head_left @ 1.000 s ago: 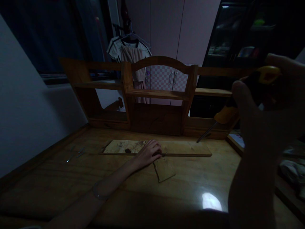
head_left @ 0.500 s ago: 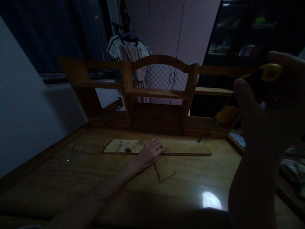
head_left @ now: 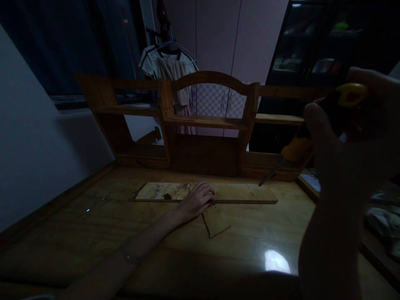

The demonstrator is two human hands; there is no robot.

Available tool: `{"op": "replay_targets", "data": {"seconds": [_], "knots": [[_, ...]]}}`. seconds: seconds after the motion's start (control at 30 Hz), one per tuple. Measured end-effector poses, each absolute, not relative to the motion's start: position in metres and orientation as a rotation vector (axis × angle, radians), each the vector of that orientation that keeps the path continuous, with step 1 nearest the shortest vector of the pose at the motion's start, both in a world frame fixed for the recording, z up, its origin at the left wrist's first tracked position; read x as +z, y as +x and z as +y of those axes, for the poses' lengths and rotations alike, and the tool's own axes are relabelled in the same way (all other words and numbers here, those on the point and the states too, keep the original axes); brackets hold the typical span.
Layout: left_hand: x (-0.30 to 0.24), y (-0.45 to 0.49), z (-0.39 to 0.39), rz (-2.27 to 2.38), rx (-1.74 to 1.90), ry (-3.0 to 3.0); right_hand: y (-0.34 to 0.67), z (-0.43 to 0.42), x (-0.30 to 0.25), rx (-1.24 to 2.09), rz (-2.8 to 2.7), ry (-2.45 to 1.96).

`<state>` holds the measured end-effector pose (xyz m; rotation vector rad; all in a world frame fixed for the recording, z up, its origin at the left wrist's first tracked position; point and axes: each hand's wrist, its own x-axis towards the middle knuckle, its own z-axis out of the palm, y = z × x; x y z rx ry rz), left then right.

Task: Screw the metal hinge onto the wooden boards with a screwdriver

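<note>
A long, thin wooden board (head_left: 246, 193) lies across the table, its left part rough and stained with a dark patch. My left hand (head_left: 200, 199) rests over the board's middle, fingers bent and close together at its front edge; whether something small is pinched there is hidden. A squarish piece of thin wood (head_left: 217, 222) lies at an angle just in front, partly under the hand. Raised at the right, my right hand (head_left: 353, 129) is wrapped round a yellow-and-black screwdriver (head_left: 293, 149). Its shaft slants down left, the tip appearing above the board's right part.
Several thin shiny metal pieces, perhaps nails (head_left: 104, 199), lie on the table (head_left: 250, 246) at the left. A wooden shelf unit (head_left: 206, 154) stands along the back edge. Clothes on a hanger (head_left: 168, 62) hang behind it. Dim clutter (head_left: 381, 221) fills the far right.
Almost nothing differs. The right hand and screwdriver have shifted very slightly left in view; the left hand stays on the board.
</note>
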<state>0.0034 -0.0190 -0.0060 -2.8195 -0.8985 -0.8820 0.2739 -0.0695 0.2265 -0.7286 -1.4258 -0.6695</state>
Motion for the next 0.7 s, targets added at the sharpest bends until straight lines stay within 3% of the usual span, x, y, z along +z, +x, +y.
{"op": "replay_targets", "data": {"seconds": [0.43, 0.7], "knots": [[-0.0096, -0.0012, -0.0174, -0.957, -0.897, -2.8, 0.2735, -0.0669, 0.2277, -0.667, -1.409, -0.691], [-0.0092, 0.0006, -0.0166, -1.124, -1.083, -2.799, 0.2753, -0.0634, 0.2263, -0.648, -1.395, -0.665]]}}
